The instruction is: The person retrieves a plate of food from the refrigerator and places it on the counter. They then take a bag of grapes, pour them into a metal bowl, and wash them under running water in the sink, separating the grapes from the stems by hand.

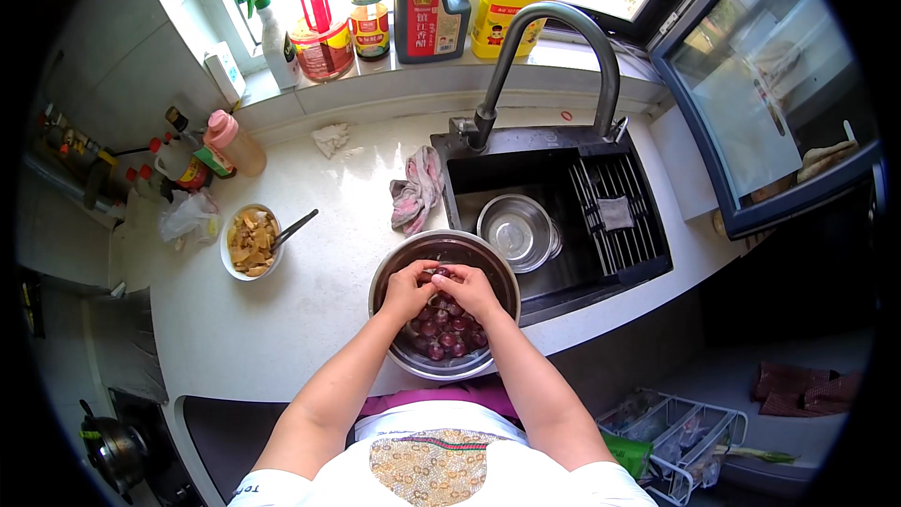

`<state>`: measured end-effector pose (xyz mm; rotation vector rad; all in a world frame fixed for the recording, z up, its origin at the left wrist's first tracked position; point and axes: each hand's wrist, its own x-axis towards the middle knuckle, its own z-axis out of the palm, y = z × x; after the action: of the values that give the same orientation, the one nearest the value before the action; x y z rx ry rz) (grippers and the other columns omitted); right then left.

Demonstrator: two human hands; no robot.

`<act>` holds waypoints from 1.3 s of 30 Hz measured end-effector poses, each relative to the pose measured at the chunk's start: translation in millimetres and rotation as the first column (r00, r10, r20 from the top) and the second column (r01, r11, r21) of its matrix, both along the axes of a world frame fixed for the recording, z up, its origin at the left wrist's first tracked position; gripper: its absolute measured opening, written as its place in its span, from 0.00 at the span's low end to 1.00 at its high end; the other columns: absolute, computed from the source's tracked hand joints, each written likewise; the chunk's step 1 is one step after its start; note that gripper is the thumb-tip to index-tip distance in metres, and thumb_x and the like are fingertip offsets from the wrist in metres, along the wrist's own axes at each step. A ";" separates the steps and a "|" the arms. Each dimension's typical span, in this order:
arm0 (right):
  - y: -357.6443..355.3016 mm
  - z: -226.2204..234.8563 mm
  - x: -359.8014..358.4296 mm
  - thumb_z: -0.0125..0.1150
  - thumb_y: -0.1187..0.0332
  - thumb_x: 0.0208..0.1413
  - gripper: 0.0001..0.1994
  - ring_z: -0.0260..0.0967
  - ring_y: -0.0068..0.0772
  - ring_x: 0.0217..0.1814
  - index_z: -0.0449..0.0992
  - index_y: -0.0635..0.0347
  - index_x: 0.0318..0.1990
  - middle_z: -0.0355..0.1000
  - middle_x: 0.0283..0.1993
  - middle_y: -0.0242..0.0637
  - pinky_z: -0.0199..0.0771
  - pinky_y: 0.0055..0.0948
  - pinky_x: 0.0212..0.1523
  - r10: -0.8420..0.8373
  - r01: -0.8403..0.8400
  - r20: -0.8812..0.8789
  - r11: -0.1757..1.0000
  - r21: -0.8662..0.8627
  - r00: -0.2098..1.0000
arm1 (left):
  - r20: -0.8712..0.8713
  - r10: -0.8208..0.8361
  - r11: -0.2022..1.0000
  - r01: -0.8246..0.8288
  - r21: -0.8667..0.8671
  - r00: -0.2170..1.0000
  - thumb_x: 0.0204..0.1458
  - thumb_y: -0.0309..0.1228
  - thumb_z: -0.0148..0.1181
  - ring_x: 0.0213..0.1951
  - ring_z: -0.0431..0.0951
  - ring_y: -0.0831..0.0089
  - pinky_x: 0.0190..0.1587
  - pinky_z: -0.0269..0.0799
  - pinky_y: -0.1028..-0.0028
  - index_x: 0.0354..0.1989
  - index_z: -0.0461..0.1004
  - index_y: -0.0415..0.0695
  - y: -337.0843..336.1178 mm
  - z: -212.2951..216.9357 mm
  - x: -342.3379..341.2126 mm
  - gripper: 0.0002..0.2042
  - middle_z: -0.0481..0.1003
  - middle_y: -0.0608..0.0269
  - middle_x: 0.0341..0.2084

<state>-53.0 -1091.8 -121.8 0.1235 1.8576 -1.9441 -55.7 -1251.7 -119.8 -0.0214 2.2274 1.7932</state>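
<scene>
Left hand [405, 289]: held inside the steel bowl [389, 277], fingers curled together around a small dark red fruit [437, 272] at the bowl's far side.
Right hand [466, 289]: placed beside the left, fingertips pinched on the same fruit.
Fruit pile [443, 336]: dark red, round, possibly grapes; gathered in the bowl bottom, below the hands.
Bowl position: set on the white counter [282, 319], overlapping the sink [563, 225] edge.
Risk: the bowl may be tipped toward the sink by downward hand pressure, since part of it seems unsupported; fruit could be crushed by tight pinching.
Nearby: smaller steel bowl [514, 230] in the sink; dish of chopped food [251, 242] to the left.
</scene>
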 end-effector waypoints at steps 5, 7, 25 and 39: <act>5.5 -16.7 -2.6 0.56 0.63 0.58 0.14 0.67 0.16 0.34 0.76 0.65 0.43 0.73 0.34 0.27 0.68 0.19 0.38 -0.038 0.046 0.113 0.997 -0.066 0.993 | 0.046 0.006 0.999 -0.009 0.051 0.999 0.48 0.23 0.62 0.35 0.77 0.77 0.39 0.72 0.78 0.45 0.75 0.39 -6.1 -19.2 -2.3 0.14 0.79 0.60 0.32; 4.0 -11.3 -3.3 0.55 0.63 0.59 0.14 0.68 0.16 0.34 0.75 0.66 0.43 0.73 0.35 0.27 0.68 0.19 0.39 -0.063 0.068 0.059 0.994 -0.082 0.996 | 0.009 -0.003 1.000 0.003 0.009 1.000 0.49 0.24 0.61 0.35 0.77 0.77 0.39 0.72 0.78 0.44 0.76 0.39 -4.5 -14.9 -0.8 0.13 0.79 0.61 0.32; -1.1 -15.7 -0.9 0.63 0.68 0.51 0.18 0.70 0.18 0.38 0.73 0.68 0.48 0.75 0.38 0.34 0.70 0.19 0.41 -0.035 0.100 -0.209 0.947 0.306 0.977 | -0.122 0.061 0.953 -0.094 -0.289 0.991 0.50 0.31 0.58 0.29 0.78 0.65 0.34 0.72 0.69 0.32 0.75 0.38 -2.1 -14.0 0.1 0.08 0.78 0.54 0.25; 0.5 -14.4 -2.0 0.63 0.68 0.52 0.18 0.69 0.20 0.38 0.73 0.67 0.48 0.74 0.39 0.34 0.70 0.20 0.40 -0.069 0.066 0.082 0.997 0.035 0.994 | -0.061 0.250 0.965 -0.254 -0.060 0.966 0.51 0.28 0.58 0.31 0.78 0.64 0.37 0.73 0.68 0.34 0.72 0.37 2.3 -15.1 -9.5 0.07 0.78 0.56 0.28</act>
<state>-55.0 -1091.3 -136.2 0.2757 1.8534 -1.9236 -65.2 -1249.3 -134.9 -0.2871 2.4142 1.8617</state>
